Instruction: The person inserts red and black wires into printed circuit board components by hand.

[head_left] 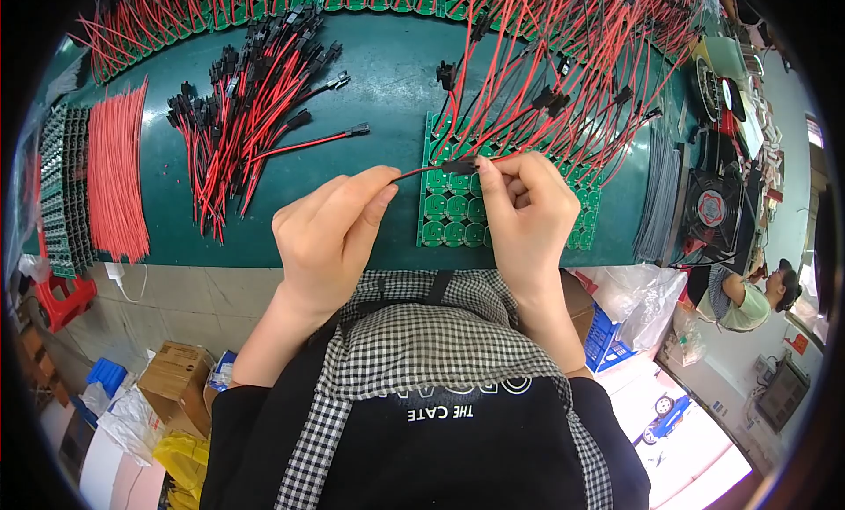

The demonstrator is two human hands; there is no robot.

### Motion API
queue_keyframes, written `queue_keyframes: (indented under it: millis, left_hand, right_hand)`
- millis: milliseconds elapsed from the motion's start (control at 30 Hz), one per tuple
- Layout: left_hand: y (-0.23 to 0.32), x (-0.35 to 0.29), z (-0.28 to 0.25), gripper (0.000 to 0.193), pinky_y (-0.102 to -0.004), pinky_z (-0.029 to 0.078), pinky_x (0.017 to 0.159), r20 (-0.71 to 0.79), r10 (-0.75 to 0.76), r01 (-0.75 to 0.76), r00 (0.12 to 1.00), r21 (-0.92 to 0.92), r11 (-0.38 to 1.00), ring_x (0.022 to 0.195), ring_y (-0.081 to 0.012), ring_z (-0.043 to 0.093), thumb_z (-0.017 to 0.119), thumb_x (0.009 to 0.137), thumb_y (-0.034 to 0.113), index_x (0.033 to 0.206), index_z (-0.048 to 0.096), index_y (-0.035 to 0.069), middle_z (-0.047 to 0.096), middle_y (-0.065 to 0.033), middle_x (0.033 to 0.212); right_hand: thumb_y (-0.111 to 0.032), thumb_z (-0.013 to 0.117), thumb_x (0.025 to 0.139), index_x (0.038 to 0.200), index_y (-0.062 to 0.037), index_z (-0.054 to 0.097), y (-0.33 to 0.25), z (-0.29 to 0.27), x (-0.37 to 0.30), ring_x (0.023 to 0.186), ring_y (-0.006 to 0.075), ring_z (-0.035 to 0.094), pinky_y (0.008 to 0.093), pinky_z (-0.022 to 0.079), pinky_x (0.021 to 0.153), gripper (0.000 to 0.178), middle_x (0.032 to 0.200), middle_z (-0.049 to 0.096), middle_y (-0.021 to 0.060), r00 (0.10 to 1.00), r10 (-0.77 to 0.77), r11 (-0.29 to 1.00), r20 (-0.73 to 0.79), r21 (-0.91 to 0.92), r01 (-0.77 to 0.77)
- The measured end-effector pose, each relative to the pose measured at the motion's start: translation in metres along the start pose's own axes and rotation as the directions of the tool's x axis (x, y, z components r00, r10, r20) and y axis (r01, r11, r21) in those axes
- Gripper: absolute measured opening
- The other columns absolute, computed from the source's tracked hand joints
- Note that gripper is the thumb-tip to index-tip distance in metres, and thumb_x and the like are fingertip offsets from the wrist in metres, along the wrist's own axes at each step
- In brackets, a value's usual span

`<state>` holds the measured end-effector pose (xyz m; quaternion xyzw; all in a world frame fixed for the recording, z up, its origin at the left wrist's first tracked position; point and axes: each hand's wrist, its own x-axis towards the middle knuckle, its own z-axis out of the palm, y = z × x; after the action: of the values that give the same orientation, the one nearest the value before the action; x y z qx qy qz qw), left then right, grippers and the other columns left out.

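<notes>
The green counter (387,79) fills the upper half of the view, and everything below is placed from the green circuit panel (453,215) lying at its near edge, a grid of round boards straight ahead of the person.

Above and to the right of that panel spreads a large mass of red wires (572,61) already fixed to more boards, their black plugs hanging loose over the panel's top edge. To the panel's upper left lies a loose bundle of red-and-black leads (246,96) with black connectors, and farther left again a flat, tidy row of plain red wires (114,171) beside a strip of small boards. Right of the panel, past the counter's end, stands a small black fan (711,209).

The left hand (330,233) sits just left of the panel, thumb and forefinger pinched shut on the thin free end of a single lead (422,170). The right hand (524,215) rests over the panel's middle and right part, its thumb and fingers clamped on the black connector (459,165) at the lead's other end. The lead runs nearly level, left to right, stretched between the two hands just above the panel's upper rows. The right hand is the nearer to the boards; the hanging wired plugs crowd in close above the connector.
</notes>
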<state>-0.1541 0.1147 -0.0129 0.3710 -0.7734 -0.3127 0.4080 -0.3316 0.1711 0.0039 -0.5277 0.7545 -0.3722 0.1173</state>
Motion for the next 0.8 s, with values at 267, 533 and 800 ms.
queue_keyframes:
  millis: [267, 533, 800]
  left_hand:
    - [0.006, 0.0, 0.004, 0.016, -0.0279, 0.044, 0.051, 0.104, -0.022, 0.033, 0.994, -0.112, 0.993, 0.057, -0.0191, 0.056, 0.063, 0.082, -0.001, 0.098, 0.065, 0.002, 0.06, -0.0089, 0.074]
    - [0.009, -0.002, 0.005, 0.017, -0.0273, 0.048, 0.056, 0.14, -0.086, 0.108, 0.986, -0.162, 0.981, 0.065, -0.0197, 0.061, 0.062, 0.081, -0.004, 0.098, 0.065, 0.001, 0.062, -0.0101, 0.081]
    - [0.019, -0.004, 0.012, 0.028, -0.0262, 0.052, 0.062, 0.188, -0.195, 0.249, 0.963, -0.336, 0.908, 0.071, -0.0174, 0.067, 0.063, 0.08, -0.005, 0.108, 0.063, 0.002, 0.067, -0.0085, 0.083]
  right_hand:
    - [-0.006, 0.071, 0.079, 0.083, 0.0005, 0.064, -0.004, -0.011, 0.002, 0.051, 0.0116, 0.053, 0.025, 0.042, 0.047, 0.01, 0.069, 0.06, 0.0065, 0.99, 0.11, 0.992, 0.085, 0.046, -0.114]
    - [-0.007, 0.07, 0.082, 0.087, 0.001, 0.065, -0.005, -0.004, 0.004, 0.057, 0.0111, 0.059, 0.0239, 0.048, 0.052, 0.011, 0.073, 0.063, 0.0083, 0.991, 0.131, 0.985, -0.03, 0.121, -0.127]
    - [-0.002, 0.071, 0.078, 0.086, -0.0002, 0.067, 0.002, -0.023, -0.007, 0.059, 0.0106, 0.058, 0.0232, 0.046, 0.051, 0.009, 0.076, 0.064, 0.0063, 0.992, -0.118, 0.987, 0.055, 0.118, 0.111]
